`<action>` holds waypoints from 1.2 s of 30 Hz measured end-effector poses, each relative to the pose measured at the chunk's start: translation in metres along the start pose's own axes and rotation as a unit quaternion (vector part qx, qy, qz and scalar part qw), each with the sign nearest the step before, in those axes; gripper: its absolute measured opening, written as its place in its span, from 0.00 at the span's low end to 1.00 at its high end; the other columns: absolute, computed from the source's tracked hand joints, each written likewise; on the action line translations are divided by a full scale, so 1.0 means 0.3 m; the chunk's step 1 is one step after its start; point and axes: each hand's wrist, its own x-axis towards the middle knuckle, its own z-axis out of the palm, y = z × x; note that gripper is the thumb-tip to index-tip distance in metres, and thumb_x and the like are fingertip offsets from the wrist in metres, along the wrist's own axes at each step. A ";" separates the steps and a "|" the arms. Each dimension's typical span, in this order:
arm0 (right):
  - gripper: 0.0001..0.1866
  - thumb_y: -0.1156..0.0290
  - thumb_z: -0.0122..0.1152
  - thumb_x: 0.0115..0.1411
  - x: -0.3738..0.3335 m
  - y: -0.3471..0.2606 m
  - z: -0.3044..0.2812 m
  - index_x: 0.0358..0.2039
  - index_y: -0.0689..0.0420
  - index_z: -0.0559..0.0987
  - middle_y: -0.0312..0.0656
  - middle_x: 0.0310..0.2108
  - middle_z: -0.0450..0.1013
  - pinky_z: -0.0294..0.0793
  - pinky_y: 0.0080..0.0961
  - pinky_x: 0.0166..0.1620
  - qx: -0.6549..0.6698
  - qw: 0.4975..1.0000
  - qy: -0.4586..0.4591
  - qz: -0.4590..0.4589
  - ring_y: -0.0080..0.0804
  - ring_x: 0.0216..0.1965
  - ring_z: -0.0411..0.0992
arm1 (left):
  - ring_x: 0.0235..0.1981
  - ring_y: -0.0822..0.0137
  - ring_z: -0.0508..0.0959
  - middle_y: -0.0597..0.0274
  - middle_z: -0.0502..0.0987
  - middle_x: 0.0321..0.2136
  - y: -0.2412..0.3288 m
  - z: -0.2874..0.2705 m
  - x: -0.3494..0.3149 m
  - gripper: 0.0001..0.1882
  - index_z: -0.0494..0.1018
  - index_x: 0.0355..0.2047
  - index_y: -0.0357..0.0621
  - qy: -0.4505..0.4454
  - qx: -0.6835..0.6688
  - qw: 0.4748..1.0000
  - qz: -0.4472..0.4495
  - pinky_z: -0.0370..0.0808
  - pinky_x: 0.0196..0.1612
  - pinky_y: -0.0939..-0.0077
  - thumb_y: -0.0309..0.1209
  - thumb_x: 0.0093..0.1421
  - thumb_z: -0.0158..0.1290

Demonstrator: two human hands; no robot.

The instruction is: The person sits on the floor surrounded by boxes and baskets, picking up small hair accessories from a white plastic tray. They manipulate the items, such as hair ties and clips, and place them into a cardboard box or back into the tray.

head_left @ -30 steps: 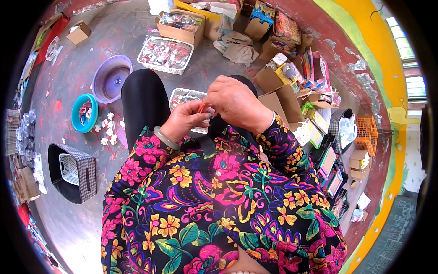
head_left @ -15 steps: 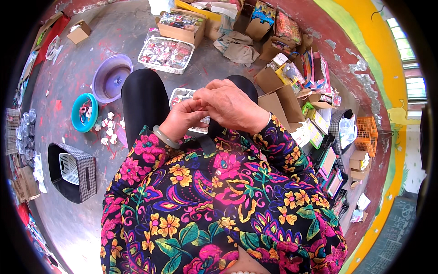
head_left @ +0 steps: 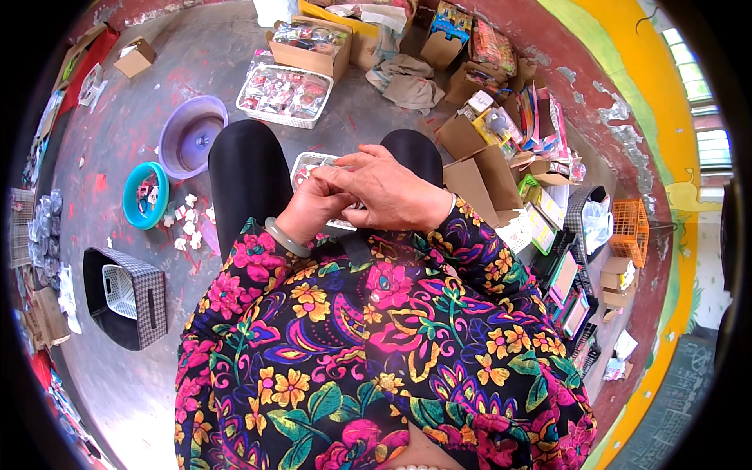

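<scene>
My left hand (head_left: 309, 207) and my right hand (head_left: 392, 190) meet above my lap, fingertips together. The left fingers are curled in a pinch, and the right hand lies partly over them. Anything between the fingertips is hidden or too small to name. A green-white bangle (head_left: 285, 237) circles my left wrist. Beneath my hands, between my knees, a small white basket (head_left: 298, 160) shows in part; its contents are mostly covered by my hands.
Ahead stands a white basket (head_left: 309, 122) full of small clear packets, by a cardboard box (head_left: 341, 56). To the left are a purple basin (head_left: 177, 160), a teal basin (head_left: 128, 205), small white pieces (head_left: 188, 228) and a dark patterned bin (head_left: 149, 305). Opened cartons (head_left: 478, 188) line the right.
My hands stay together and dip slightly. The right hand has turned and its fingers now reach further over the left fingertips.
</scene>
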 end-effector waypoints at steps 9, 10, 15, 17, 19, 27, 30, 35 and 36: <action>0.23 0.74 0.53 0.48 0.000 -0.008 -0.101 0.48 0.56 0.70 0.41 0.39 0.72 0.61 0.34 0.51 0.021 0.991 0.127 0.024 0.36 0.46 0.67 | 0.34 0.78 0.74 0.68 0.74 0.34 0.054 0.009 -0.004 0.13 0.71 0.44 0.40 0.056 -0.042 0.996 -0.052 0.76 0.29 0.85 0.29 0.59 0.49; 0.24 0.75 0.53 0.48 -0.002 -0.008 -0.103 0.49 0.56 0.69 0.40 0.38 0.72 0.61 0.34 0.51 0.015 0.992 0.121 0.026 0.36 0.46 0.68 | 0.34 0.79 0.74 0.68 0.74 0.34 0.056 0.012 -0.003 0.13 0.71 0.44 0.40 0.059 -0.043 0.996 -0.053 0.76 0.29 0.85 0.29 0.59 0.49; 0.27 0.77 0.52 0.47 -0.012 0.013 -0.052 0.52 0.57 0.67 0.41 0.36 0.73 0.63 0.34 0.49 0.002 0.992 0.126 0.014 0.37 0.44 0.68 | 0.35 0.78 0.74 0.68 0.74 0.36 0.058 0.011 -0.004 0.14 0.69 0.46 0.40 0.034 -0.050 0.997 -0.051 0.77 0.31 0.84 0.29 0.60 0.48; 0.26 0.76 0.54 0.47 -0.011 0.015 -0.042 0.51 0.57 0.68 0.41 0.36 0.73 0.64 0.34 0.48 -0.012 0.991 0.135 0.013 0.38 0.43 0.69 | 0.36 0.78 0.74 0.67 0.74 0.38 0.047 0.008 -0.005 0.15 0.68 0.47 0.40 0.026 -0.061 0.997 -0.041 0.77 0.32 0.83 0.29 0.60 0.47; 0.25 0.75 0.55 0.47 -0.009 0.006 -0.043 0.50 0.56 0.68 0.41 0.36 0.73 0.64 0.33 0.47 -0.020 0.990 0.141 0.014 0.39 0.42 0.69 | 0.36 0.74 0.75 0.64 0.74 0.39 0.051 0.009 -0.005 0.15 0.68 0.47 0.38 0.020 -0.060 0.997 -0.032 0.77 0.32 0.82 0.29 0.60 0.47; 0.05 0.75 0.58 0.45 -0.009 0.035 -0.031 0.26 0.55 0.76 0.39 0.26 0.73 0.66 0.32 0.42 -0.013 0.986 0.160 0.038 0.38 0.37 0.71 | 0.43 0.70 0.74 0.61 0.72 0.42 0.024 0.009 -0.003 0.15 0.67 0.48 0.37 0.011 -0.049 0.998 -0.026 0.77 0.36 0.79 0.30 0.62 0.44; 0.02 0.76 0.58 0.45 -0.006 0.035 -0.031 0.23 0.56 0.76 0.39 0.25 0.72 0.67 0.31 0.40 -0.027 0.988 0.146 0.039 0.39 0.36 0.71 | 0.44 0.70 0.73 0.61 0.72 0.42 0.032 0.018 -0.006 0.16 0.66 0.49 0.37 0.005 -0.041 0.999 -0.021 0.78 0.36 0.79 0.31 0.63 0.42; 0.03 0.76 0.57 0.44 0.000 0.035 -0.041 0.22 0.56 0.77 0.39 0.27 0.72 0.66 0.32 0.41 -0.036 0.993 0.100 0.049 0.39 0.38 0.69 | 0.41 0.71 0.74 0.61 0.72 0.41 0.038 0.032 -0.009 0.17 0.65 0.49 0.36 0.013 -0.033 0.999 -0.015 0.78 0.36 0.79 0.33 0.64 0.41; 0.03 0.76 0.57 0.44 0.002 0.038 -0.043 0.23 0.56 0.77 0.40 0.29 0.72 0.66 0.32 0.42 -0.030 0.994 0.099 0.045 0.39 0.39 0.69 | 0.40 0.71 0.74 0.61 0.72 0.40 0.041 0.035 -0.010 0.17 0.65 0.50 0.36 0.018 -0.035 0.999 -0.012 0.78 0.35 0.79 0.33 0.64 0.41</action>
